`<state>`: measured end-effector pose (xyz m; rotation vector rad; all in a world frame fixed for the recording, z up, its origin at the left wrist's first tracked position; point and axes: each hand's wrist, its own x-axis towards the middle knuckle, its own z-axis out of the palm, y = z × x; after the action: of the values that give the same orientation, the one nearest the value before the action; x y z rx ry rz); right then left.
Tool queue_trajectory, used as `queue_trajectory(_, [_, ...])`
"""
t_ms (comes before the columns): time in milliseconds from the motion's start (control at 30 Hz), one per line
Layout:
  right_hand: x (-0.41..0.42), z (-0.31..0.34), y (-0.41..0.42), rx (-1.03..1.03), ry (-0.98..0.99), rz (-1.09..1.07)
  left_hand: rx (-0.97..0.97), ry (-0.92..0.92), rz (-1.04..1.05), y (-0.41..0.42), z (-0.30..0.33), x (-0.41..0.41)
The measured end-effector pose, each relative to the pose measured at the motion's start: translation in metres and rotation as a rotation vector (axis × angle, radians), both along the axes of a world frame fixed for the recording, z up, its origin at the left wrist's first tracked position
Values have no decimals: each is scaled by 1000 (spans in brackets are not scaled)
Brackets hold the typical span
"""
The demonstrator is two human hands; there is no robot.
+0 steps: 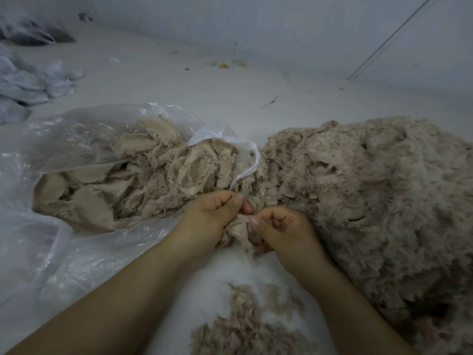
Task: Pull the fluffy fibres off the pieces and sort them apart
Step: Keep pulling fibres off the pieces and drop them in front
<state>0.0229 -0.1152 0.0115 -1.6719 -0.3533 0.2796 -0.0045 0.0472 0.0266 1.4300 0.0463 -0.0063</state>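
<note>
Both hands meet low in the middle over a small beige fabric piece (236, 233). My left hand (212, 219) grips its left side with curled fingers. My right hand (279, 229) pinches its upper right edge. A big heap of fluffy beige pieces (378, 201) lies to the right. On the left, an open clear plastic bag (64, 139) holds more beige pieces (143, 180), many showing their woven backing. A small pile of loose fluffy fibres (245, 324) sits between my forearms near the bottom.
The floor (179, 83) is pale and runs to a wall at the back. Crumpled white cloth or bags (28, 85) lie at the far left. Small scraps (224, 64) dot the floor near the wall. A thin rod (391, 38) leans at the upper right.
</note>
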Motion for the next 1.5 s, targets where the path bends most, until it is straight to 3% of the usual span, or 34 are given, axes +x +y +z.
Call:
queue_trajectory(200, [1,-1,1,-9,29,-30,198,-29,-130,3,0,-3])
queue_trajectory(567, [2,-4,3,9,6,21,13,18,-4,2,-6,2])
queue_trajectory(767, [4,-8,0,-36,9,31,-198,61,162,0,-7,8])
queue_trajectory(1100, [2,-5,0,24,-28,77,-166,-45,98,-12,-8,5])
queue_trajectory(1500, [4,-7,0,-35,-8,-72,-166,-37,10,-13,0,2])
